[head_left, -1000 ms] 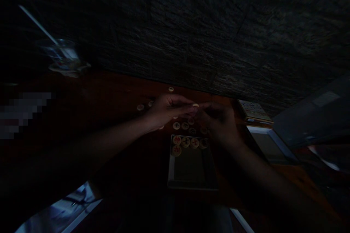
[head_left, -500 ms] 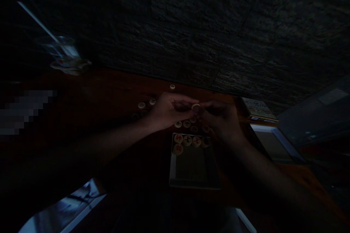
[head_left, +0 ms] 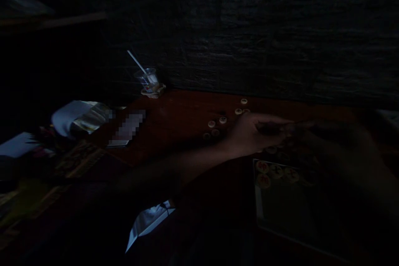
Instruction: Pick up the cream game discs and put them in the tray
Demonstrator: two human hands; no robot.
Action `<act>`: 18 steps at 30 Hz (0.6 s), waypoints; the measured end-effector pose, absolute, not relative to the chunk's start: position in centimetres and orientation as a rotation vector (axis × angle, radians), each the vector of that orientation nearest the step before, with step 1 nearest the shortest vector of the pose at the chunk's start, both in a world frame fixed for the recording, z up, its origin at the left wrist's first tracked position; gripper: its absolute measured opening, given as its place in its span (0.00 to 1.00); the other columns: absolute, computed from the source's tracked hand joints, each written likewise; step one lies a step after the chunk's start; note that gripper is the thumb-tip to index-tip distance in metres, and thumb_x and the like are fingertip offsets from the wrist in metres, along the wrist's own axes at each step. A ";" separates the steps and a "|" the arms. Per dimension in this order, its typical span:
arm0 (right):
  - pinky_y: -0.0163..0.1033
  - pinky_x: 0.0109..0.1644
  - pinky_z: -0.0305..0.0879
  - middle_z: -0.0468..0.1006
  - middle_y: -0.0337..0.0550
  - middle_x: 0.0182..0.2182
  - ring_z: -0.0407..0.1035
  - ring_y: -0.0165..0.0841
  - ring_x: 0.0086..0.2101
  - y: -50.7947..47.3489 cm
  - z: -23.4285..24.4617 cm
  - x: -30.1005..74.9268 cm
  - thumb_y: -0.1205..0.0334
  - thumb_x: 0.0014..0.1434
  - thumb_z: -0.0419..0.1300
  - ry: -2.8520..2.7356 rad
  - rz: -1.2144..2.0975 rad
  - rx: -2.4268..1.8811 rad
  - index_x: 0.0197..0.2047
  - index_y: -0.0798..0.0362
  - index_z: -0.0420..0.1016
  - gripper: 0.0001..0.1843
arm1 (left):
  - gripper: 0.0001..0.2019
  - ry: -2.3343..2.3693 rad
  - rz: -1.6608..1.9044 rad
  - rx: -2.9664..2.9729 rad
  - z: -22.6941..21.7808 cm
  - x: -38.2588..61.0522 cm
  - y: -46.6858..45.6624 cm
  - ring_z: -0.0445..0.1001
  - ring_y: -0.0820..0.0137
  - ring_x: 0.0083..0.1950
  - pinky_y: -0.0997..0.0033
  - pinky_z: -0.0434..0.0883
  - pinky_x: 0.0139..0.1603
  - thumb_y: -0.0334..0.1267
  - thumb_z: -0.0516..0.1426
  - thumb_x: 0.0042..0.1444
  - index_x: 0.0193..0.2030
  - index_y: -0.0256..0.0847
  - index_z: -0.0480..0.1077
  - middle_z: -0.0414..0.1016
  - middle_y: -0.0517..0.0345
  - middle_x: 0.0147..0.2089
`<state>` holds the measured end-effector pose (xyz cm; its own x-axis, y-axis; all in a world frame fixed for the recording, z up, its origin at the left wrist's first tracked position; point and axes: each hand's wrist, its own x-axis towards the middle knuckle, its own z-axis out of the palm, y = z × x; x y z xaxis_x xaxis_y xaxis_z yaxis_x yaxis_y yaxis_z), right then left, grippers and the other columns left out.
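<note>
Game pieces (head_left: 222, 120), round and pale, are lying on the surface (head_left: 177, 110). How many are you counting?

Seven are showing beyond and to the left of the left hand (head_left: 249, 135): three are sitting nearer the wall (head_left: 199, 58), four are spreading out closer in. More are lying dimly just below the fingers, but the dark is blurring their number.

And in the tray (head_left: 286, 212)?

One shallow tray is holding four that I am seeing clearly: three are lining its far edge, and one is lying directly below the first. Three are bearing red marks, one black. The row's right end is fading into shadow.

What are the two hands doing?

Their fingertips are meeting above the surface, just beyond the tray, thumbs and fingers curving inward. The right hand (head_left: 327, 135) is sinking into gloom, so I cannot tell whether either is pinching a piece.

Anything else standing about?

One clear cup (head_left: 149, 81) with one straw (head_left: 136, 61) is standing near the wall, and one pixelated flat object (head_left: 128, 126) is lying towards the left edge.
</note>
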<state>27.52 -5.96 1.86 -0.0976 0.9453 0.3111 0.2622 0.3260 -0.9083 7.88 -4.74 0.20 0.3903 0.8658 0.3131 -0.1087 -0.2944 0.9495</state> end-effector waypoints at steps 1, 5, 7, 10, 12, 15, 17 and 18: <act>0.38 0.20 0.66 0.84 0.43 0.23 0.75 0.33 0.19 -6.0 1.7 27.6 0.50 0.57 0.73 -1.587 0.859 -1.122 0.36 0.42 0.89 0.07 | 0.15 0.697 1.129 1.573 0.1 7.9 -4.7 0.82 0.63 0.49 0.63 0.77 0.52 0.33 0.68 0.56 0.51 0.38 0.81 0.84 0.48 0.50; 0.36 0.18 0.67 0.84 0.43 0.24 0.76 0.34 0.19 -6.1 1.9 27.5 0.47 0.55 0.74 -1.603 0.905 -1.078 0.34 0.42 0.89 0.09 | 0.17 0.648 1.171 1.586 0.1 7.9 -4.8 0.82 0.63 0.49 0.63 0.76 0.53 0.35 0.70 0.53 0.50 0.40 0.81 0.84 0.51 0.49; 0.37 0.19 0.69 0.85 0.45 0.25 0.78 0.35 0.21 -6.2 2.3 27.3 0.43 0.52 0.75 -1.579 0.939 -1.102 0.32 0.41 0.88 0.12 | 0.17 0.628 1.188 1.574 0.2 7.8 -4.8 0.82 0.64 0.48 0.63 0.77 0.52 0.35 0.70 0.53 0.50 0.39 0.81 0.84 0.50 0.48; 0.37 0.22 0.72 0.85 0.48 0.27 0.79 0.36 0.23 -6.3 3.0 27.1 0.40 0.46 0.76 -1.521 1.004 -1.176 0.30 0.42 0.87 0.16 | 0.13 0.636 1.204 1.536 0.4 7.7 -4.8 0.82 0.64 0.49 0.64 0.77 0.51 0.36 0.67 0.58 0.50 0.38 0.81 0.85 0.50 0.49; 0.37 0.24 0.73 0.86 0.48 0.28 0.79 0.36 0.24 -6.4 3.1 27.0 0.41 0.45 0.77 -1.480 1.029 -1.209 0.30 0.45 0.87 0.17 | 0.11 0.660 1.205 1.516 0.6 7.8 -4.9 0.82 0.65 0.50 0.65 0.77 0.52 0.35 0.65 0.60 0.49 0.39 0.81 0.84 0.50 0.51; 0.36 0.28 0.74 0.86 0.46 0.30 0.80 0.35 0.27 -6.5 3.0 27.0 0.47 0.48 0.77 -1.467 1.055 -1.169 0.34 0.49 0.87 0.16 | 0.09 0.755 1.209 1.530 1.2 7.9 -5.3 0.82 0.65 0.51 0.66 0.77 0.52 0.35 0.65 0.61 0.47 0.40 0.82 0.85 0.52 0.51; 0.37 0.30 0.75 0.87 0.46 0.30 0.80 0.36 0.28 -6.5 2.9 26.9 0.50 0.47 0.78 -1.511 1.111 -1.136 0.35 0.51 0.86 0.16 | 0.08 0.815 1.234 1.557 1.6 8.0 -5.6 0.83 0.65 0.47 0.67 0.78 0.50 0.37 0.66 0.60 0.45 0.40 0.83 0.86 0.52 0.47; 0.37 0.30 0.74 0.87 0.46 0.31 0.80 0.36 0.28 -6.5 2.8 26.9 0.52 0.47 0.78 -1.503 1.112 -1.109 0.35 0.51 0.86 0.15 | 0.08 0.840 1.237 1.572 1.7 8.0 -5.6 0.83 0.66 0.46 0.67 0.78 0.49 0.37 0.66 0.60 0.45 0.40 0.83 0.86 0.52 0.46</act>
